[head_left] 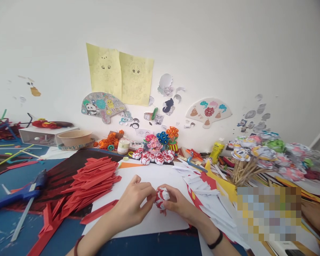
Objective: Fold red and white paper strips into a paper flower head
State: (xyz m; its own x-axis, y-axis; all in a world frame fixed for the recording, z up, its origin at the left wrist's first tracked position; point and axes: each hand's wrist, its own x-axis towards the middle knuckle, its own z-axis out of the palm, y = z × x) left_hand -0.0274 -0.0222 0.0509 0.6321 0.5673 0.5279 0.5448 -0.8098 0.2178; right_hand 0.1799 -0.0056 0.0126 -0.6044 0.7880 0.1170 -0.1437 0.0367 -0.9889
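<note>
Folded red-and-white paper ball [162, 197] pinched between both hands, lower centre.
Left hand [132, 206] and right hand [179, 205] fingertips closed on it, above white sheet [149, 177]; red folded strips [92, 181] piled left.

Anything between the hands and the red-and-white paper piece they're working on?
Nothing visible. The left hand and right hand both already pinch the red-and-white paper piece directly, held just above the white sheet. The red paper pile lies off to the left.

A home craft corner — folded red paper strips [93, 181], glue gun [21, 192], paper flowers [266, 153], drawings [120, 74] taped up.
</note>
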